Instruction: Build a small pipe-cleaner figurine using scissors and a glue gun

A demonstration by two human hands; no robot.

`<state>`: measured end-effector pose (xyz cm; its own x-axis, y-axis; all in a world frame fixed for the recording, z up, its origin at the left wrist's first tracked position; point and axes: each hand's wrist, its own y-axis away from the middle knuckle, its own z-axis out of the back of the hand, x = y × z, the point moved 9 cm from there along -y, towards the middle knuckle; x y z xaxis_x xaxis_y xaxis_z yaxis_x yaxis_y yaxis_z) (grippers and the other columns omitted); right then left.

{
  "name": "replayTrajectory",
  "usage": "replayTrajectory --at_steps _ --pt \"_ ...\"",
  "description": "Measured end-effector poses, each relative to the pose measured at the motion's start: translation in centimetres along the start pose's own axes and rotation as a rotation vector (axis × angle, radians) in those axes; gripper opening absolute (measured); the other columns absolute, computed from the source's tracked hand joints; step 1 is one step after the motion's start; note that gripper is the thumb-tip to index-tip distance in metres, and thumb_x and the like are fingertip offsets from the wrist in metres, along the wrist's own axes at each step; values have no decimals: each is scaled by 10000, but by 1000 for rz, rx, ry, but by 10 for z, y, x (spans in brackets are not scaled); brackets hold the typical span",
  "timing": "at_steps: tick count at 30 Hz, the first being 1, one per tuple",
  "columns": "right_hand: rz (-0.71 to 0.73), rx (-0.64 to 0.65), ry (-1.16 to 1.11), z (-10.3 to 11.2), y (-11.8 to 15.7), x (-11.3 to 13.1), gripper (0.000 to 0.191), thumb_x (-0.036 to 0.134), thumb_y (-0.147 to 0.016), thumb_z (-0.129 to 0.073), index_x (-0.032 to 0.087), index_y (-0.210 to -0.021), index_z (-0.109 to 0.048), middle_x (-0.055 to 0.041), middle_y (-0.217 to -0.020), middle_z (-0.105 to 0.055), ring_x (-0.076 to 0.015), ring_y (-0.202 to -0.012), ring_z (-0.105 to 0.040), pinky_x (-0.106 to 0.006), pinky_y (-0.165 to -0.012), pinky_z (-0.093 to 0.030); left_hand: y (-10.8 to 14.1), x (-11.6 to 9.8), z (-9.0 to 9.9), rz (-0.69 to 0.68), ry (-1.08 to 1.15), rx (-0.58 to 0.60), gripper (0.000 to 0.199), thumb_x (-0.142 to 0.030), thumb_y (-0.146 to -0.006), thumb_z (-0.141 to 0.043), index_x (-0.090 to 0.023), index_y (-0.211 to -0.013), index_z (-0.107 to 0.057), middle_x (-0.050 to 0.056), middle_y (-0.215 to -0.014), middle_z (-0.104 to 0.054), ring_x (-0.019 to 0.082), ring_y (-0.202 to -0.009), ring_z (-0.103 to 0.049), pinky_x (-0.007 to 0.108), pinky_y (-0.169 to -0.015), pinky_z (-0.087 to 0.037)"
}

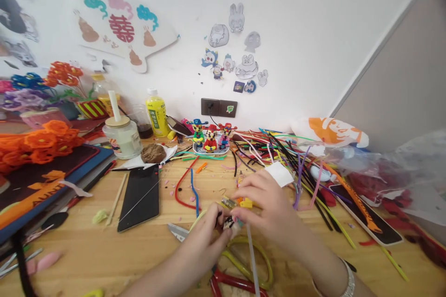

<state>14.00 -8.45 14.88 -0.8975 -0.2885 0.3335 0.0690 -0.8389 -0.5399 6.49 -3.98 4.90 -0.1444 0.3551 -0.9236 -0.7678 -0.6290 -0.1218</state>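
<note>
My left hand (209, 229) is closed, its thumb and fingers pinching a small black-and-white piece (229, 223). My right hand (268, 204) meets it from the other side, thumb and fingertips closed at the piece's upper edge, where a bit of pink and teal shows. Fingers hide most of the piece, so its kind is unclear. A pale narrow strip (252, 260) hangs down below my right hand. Under both hands lie scissors with yellow-green handles (270, 264) and a tool with red handles (235, 280). A small yellow object (245, 202) lies just behind the fingers.
Three colourful figurines (211, 141) stand on a small tray at the back. Many pipe cleaners (299, 171) spread across the right. Left are a black phone (139, 199), a glass jar (122, 141) and a yellow bottle (157, 113). Another dark flat device (369, 218) lies far right.
</note>
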Motion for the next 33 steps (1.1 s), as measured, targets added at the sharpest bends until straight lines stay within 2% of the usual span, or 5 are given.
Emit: replayTrajectory --at_steps 5,12,20,27,33 --pt "99 142 326 -26 -20 29 225 386 -637 -699 184 -587 -614 -22 -640 -557 -198 -725 -466 -332 -619 -371 -1 -4 2 -73 14 -48 71 -141 -752 -444 -211 -749 -451 18 -796 -550 177 -769 -521 281 -687 -417" --pt "201 208 530 -45 -24 41 122 255 -668 -688 183 -602 -614 -43 -655 -589 -208 -687 -485 -351 -582 -366 -1 2 11 -24 18 -122 139 -108 -712 -458 -192 -819 -483 28 -783 -570 190 -746 -524 305 -665 -427" --pt "250 113 498 -34 -30 54 143 130 -743 -569 170 -606 -573 -42 -634 -572 -200 -671 -479 -338 -578 -365 -3 8 17 24 271 -190 174 -143 -687 -541 -191 -838 -469 39 -835 -585 206 -851 -537 338 -730 -432" --pt "102 -359 101 35 13 28 98 174 -819 -486 207 -839 -575 -25 -706 -589 -163 -688 -528 -311 -615 -417 -9 2 7 105 850 -87 356 -288 -656 -657 -198 -962 -499 66 -943 -596 173 -780 -570 283 -632 -461" --pt "354 -349 258 10 50 42 218 143 -787 -506 216 -983 -569 -26 -742 -651 -166 -700 -571 -347 -709 -447 -3 -4 8 141 950 -101 348 -280 -641 -681 -208 -969 -589 74 -1009 -623 208 -919 -569 298 -755 -453"
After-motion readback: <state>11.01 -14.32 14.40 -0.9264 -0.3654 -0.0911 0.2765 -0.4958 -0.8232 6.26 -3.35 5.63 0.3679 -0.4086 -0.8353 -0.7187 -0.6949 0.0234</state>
